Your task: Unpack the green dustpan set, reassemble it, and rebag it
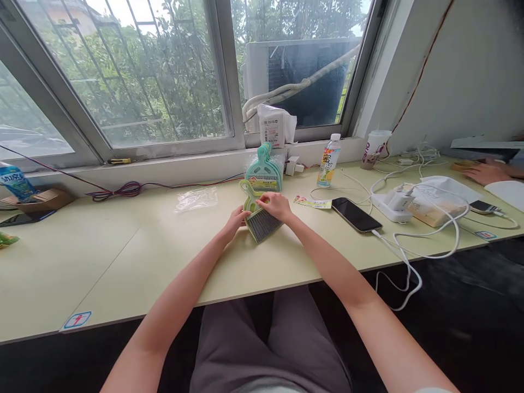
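Just above the middle of the table I hold a small light-green dustpan (248,191) with a hand brush (265,224) nested in it, its dark grey bristles facing me. My left hand (235,222) is closed on the dustpan's left edge. The fingers of my right hand (275,206) are pinched on the upper part of the brush, and they hide part of it. Right behind stands a stack of teal dustpan and brush sets (264,169) with a yellow label. A printed card (313,203) lies to the right of my right hand.
Crumpled clear plastic (197,199) lies at left. On the right are a phone (356,214), a drink bottle (328,161), a cup (375,148), and a power strip (392,205) with tangled white cables. Another person's hand (487,172) rests at far right.
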`<state>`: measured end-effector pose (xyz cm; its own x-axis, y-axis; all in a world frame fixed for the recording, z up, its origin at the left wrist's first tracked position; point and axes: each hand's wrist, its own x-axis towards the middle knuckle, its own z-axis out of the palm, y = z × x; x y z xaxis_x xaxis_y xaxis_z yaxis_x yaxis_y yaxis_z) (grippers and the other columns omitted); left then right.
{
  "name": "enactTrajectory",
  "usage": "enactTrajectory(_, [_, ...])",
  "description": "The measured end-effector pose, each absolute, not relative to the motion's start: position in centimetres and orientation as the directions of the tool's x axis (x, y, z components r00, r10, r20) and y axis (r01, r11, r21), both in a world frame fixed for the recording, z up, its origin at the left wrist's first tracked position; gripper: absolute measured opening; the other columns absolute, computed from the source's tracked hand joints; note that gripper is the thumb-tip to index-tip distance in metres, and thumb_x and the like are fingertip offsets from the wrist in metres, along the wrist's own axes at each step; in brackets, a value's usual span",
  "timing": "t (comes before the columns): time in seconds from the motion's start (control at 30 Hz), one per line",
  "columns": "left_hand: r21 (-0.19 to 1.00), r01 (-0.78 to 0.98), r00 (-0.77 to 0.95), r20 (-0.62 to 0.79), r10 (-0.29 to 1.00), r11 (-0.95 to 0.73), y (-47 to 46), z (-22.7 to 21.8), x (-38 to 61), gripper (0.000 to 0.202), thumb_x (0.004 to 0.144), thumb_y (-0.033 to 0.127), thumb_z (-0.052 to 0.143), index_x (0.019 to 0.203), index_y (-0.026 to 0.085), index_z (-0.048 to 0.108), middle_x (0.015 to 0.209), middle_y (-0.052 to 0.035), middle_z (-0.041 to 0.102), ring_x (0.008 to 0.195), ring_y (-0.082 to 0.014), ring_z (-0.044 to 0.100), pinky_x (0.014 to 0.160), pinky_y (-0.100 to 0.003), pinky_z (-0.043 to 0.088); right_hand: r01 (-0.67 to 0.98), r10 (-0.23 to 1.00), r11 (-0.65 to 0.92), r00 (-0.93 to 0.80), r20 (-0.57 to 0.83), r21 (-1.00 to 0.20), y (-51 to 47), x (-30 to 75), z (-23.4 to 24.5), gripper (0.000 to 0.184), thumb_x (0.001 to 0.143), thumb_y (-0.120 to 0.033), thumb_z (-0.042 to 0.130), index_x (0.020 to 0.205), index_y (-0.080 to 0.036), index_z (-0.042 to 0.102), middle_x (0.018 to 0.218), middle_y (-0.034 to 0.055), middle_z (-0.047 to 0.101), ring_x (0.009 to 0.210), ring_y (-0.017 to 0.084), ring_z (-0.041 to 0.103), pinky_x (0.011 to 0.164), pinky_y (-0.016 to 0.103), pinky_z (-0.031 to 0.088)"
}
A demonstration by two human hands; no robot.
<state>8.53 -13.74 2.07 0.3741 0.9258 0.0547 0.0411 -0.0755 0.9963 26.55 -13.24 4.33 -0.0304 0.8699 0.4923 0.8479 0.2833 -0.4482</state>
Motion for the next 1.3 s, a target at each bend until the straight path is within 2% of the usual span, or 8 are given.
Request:
enactTrajectory(0.17, [0.997,0.046,0.088,0.06,0.994,-0.064,-12.1,2.0,6.6,0.021,0.069,0.032,0.056,0.084,0.018,0.056,0.07,0.0017,0.056,0.063,-0.0124,0.053,0.06,-0.024,0.043,0.875,0.85,-0.058,0.295,0.436,-0.48,-11.6,29.6,2.9,0.032,0.096,-0.035,0.038,0.097,-0.022,0.067,0.098,0.0065,0.068,0.091,0.022,0.061,0.077,0.03,0.041])
enactTrajectory(0.3, [0.999,0.004,-0.047,0.049,0.998,-0.049,-11.0,1.7,5.2,0.022,0.069,0.03,0.058,0.088,0.019,0.056,0.076,0.0003,0.059,0.065,-0.013,0.055,0.058,-0.024,0.044,0.893,0.861,-0.328,0.416,0.291,-0.307,-10.5,32.2,0.8,0.033,0.091,-0.029,0.046,0.113,-0.011,0.063,0.124,0.0189,0.057,0.119,0.032,0.046,0.097,0.045,0.033])
enactTrajectory(0.37, [0.998,-0.042,-0.075,0.049,0.996,-0.052,-10.7,1.4,4.8,0.025,0.069,0.028,0.06,0.091,0.019,0.056,0.081,-0.0016,0.062,0.068,-0.0144,0.058,0.06,-0.025,0.046,0.9,0.887,-0.346,0.406,0.22,-0.266,-10.4,32.5,0.3,0.037,0.091,-0.029,0.046,0.117,-0.008,0.061,0.127,0.0223,0.054,0.122,0.034,0.043,0.098,0.048,0.032])
enactTrajectory(0.57, [0.995,-0.091,-0.107,0.04,0.993,-0.05,-10.5,1.0,5.0,0.025,0.069,0.025,0.063,0.093,0.018,0.058,0.083,-0.0047,0.064,0.07,-0.017,0.061,0.064,-0.029,0.05,0.927,0.974,-0.111,0.174,0.148,-0.358,-11.5,29.2,1.9,0.027,0.084,-0.011,0.053,0.103,-0.02,0.07,0.103,0.0133,0.068,0.1,0.025,0.061,0.079,0.031,0.045])
enactTrajectory(0.77, [0.995,-0.088,-0.086,0.031,0.996,-0.038,-10.6,1.1,5.0,0.027,0.07,0.023,0.064,0.096,0.017,0.06,0.083,-0.0049,0.065,0.071,-0.0173,0.063,0.063,-0.029,0.051,0.935,0.971,0.005,0.08,0.225,-0.354,-12.4,27.2,2.6,0.039,0.08,0.005,0.048,0.108,-0.015,0.068,0.102,0.016,0.067,0.093,0.025,0.065,0.078,0.03,0.048])
enactTrajectory(0.97, [0.992,-0.123,0.053,0.02,0.998,-0.014,-11.1,1.0,5.4,0.042,0.069,0.032,0.072,0.105,0.019,0.054,0.095,-0.0065,0.064,0.074,-0.018,0.064,0.063,-0.032,0.054,0.869,0.822,0.2,0.103,0.56,-0.453,-13.4,27.7,4.0,0.054,0.092,-0.004,0.031,0.142,-0.019,0.039,0.113,0.0126,0.065,0.099,0.023,0.062,0.088,0.035,0.049])
enactTrajectory(1.1, [0.978,-0.201,0.104,0.084,0.991,-0.061,-11.7,1.0,6.6,0.05,0.068,0.032,0.076,0.109,0.021,0.05,0.103,-0.0062,0.063,0.085,-0.0172,0.063,0.071,-0.032,0.054,0.837,0.817,0.357,-0.064,0.574,-0.415,-14.9,25.0,4.3,0.053,0.095,-0.009,0.029,0.146,-0.023,0.035,0.119,0.0107,0.063,0.104,0.023,0.061,0.093,0.035,0.048])
enactTrajectory(1.3, [0.953,-0.295,0.153,0.114,0.982,-0.065,-12.1,1.0,7.6,0.047,0.066,0.042,0.076,0.099,0.018,0.051,0.089,-0.004,0.063,0.075,-0.0142,0.062,0.065,-0.026,0.05,0.606,0.757,0.626,-0.321,0.569,-0.491,-15.9,20.6,2.0,0.056,0.091,-0.01,0.039,0.146,-0.022,0.033,0.135,0.0087,0.053,0.12,0.022,0.053,0.101,0.034,0.043])
